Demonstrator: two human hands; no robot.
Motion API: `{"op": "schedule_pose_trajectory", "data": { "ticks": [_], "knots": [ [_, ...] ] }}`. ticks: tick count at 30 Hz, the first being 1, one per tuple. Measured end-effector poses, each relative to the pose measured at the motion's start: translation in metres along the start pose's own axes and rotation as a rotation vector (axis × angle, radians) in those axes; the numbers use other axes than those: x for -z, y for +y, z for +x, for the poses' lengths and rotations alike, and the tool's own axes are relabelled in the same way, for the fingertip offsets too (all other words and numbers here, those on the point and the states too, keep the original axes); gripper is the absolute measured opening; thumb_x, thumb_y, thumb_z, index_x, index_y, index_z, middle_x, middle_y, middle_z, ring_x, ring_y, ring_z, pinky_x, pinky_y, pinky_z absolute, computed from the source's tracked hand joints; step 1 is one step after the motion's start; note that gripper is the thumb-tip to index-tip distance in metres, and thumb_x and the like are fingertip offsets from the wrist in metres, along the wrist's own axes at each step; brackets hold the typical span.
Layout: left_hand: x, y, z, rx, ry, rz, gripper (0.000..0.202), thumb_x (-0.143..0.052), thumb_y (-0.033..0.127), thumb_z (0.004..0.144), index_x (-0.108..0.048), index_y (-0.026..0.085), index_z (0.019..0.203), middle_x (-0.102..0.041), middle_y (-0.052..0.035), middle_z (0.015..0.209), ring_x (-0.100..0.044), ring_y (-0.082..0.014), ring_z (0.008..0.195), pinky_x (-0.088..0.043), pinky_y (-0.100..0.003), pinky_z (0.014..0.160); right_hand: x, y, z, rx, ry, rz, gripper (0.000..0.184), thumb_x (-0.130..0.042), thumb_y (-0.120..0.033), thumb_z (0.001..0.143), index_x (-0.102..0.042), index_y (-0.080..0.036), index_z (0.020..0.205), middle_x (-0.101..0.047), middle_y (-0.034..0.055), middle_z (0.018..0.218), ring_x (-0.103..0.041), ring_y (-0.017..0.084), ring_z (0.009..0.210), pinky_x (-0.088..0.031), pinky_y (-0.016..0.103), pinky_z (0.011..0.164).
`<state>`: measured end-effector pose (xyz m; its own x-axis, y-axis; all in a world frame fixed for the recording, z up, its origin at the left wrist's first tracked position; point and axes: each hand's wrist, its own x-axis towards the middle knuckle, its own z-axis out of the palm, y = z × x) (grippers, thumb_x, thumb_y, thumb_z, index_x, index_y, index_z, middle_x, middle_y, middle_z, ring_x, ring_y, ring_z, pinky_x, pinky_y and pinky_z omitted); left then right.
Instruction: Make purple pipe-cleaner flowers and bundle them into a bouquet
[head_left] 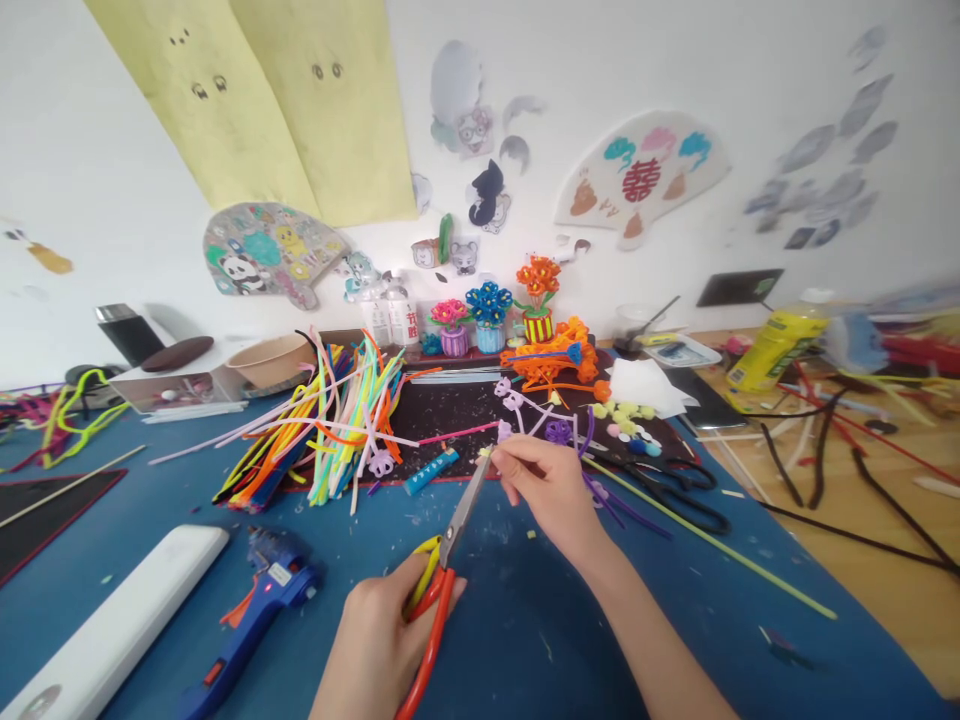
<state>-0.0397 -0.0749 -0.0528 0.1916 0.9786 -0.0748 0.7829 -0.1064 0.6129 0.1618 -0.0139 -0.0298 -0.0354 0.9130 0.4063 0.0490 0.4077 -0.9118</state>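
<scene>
My left hand (386, 635) is closed around a pair of scissors (457, 525) with red and yellow handles. Their blades point up and away, toward the fingertips of my right hand (544, 480). Thumb and fingers of that hand pinch a small pale-yellow piece (484, 453) at the blade tips; its kind is too small to make out. Just beyond lie lilac pipe-cleaner flowers (512, 398) and a pink stem (457, 434). A blue glue stick-like packet (431, 472) rests left of the blades.
Bundled pipe cleaners (337, 420) lie at left centre. A blue glue gun (262, 610) sits beside a white box-shaped device (120, 620). Black scissors (675, 490) and a yellow-green pipe cleaner (720, 543) lie at right. Several potted pipe-cleaner flowers (489, 315) stand by the wall, near a yellow bottle (780, 345).
</scene>
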Motion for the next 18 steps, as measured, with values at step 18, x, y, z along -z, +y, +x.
{"op": "schedule_pose_trajectory", "data": {
  "ticks": [18],
  "knots": [
    [0.018,0.011,0.013,0.053,-0.122,-0.24,0.032,-0.052,0.037,0.076,-0.042,0.02,0.051,-0.044,0.0049,0.039,-0.04,-0.0082,0.036,-0.026,-0.017,0.034,-0.001,0.006,0.001,-0.146,0.005,-0.02,0.037,-0.054,-0.046,0.086,-0.067,-0.016,0.07,-0.05,-0.0041,0.048,-0.047,0.01,0.04,-0.039,0.026,0.05]
  ]
}}
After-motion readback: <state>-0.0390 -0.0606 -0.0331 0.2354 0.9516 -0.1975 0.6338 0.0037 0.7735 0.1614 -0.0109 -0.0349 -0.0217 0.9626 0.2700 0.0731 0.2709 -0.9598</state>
